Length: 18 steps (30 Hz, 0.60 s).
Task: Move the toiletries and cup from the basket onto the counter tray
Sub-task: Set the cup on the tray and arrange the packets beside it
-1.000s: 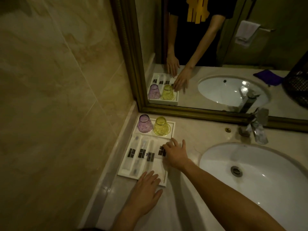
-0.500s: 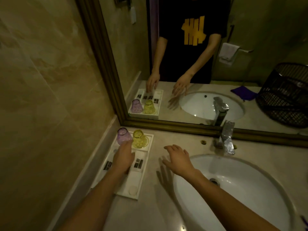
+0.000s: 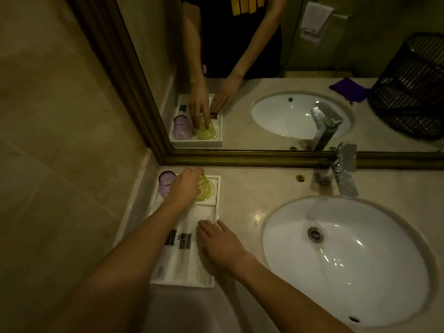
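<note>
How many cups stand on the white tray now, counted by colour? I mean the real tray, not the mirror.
Purple cup: 1
Yellow cup: 1, under the fingers of the left hand
Total: 2 cups on the tray

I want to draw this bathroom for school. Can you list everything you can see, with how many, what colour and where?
tray: 1, white, counter's left end beside the wall
cups: 2, purple cup and yellow cup, far end of tray
wrapped toiletries: several, white with dark labels, near section of tray
sink: 1, white, right of tray
tap: 1, silver, behind sink
mirror: 1, dark-framed, above counter
basket: 1, black mesh, seen in mirror
cloth: 1, purple, seen in mirror
towel: 1, white, seen in mirror
left hand: on the yellow cup
right hand: over tray's right edge
</note>
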{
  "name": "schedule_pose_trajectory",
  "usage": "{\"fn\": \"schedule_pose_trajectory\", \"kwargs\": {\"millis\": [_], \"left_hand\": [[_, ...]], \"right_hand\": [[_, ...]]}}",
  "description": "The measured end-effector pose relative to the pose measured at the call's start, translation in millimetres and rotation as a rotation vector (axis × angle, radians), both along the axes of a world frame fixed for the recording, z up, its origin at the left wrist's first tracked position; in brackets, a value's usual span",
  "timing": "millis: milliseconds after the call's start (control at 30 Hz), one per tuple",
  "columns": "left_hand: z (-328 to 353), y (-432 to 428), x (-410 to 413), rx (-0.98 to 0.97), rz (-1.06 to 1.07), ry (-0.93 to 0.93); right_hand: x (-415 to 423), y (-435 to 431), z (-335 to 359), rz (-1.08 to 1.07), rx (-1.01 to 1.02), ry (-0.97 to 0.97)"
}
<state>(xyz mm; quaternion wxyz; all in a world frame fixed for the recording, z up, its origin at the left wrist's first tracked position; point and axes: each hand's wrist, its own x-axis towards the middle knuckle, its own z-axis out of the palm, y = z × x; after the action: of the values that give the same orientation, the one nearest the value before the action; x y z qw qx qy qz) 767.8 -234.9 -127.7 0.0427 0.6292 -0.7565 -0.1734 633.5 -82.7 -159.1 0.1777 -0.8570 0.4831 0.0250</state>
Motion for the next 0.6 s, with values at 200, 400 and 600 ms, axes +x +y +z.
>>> {"fn": "schedule_pose_trajectory", "kwargs": {"millis": [200,400,600], "left_hand": [[2,-11,-7,0.009,-0.064,0.015],[2,-3,-13,-0.03,-0.087,-0.092],[4,-4,-9,-0.027,-0.109,-0.072]], "right_hand": [[24,3,-15,-0.008,0.048,0.063],[28,5,-17,-0.04,0.04,0.041],[27,15,-14,-0.047,0.043,0.035]]}}
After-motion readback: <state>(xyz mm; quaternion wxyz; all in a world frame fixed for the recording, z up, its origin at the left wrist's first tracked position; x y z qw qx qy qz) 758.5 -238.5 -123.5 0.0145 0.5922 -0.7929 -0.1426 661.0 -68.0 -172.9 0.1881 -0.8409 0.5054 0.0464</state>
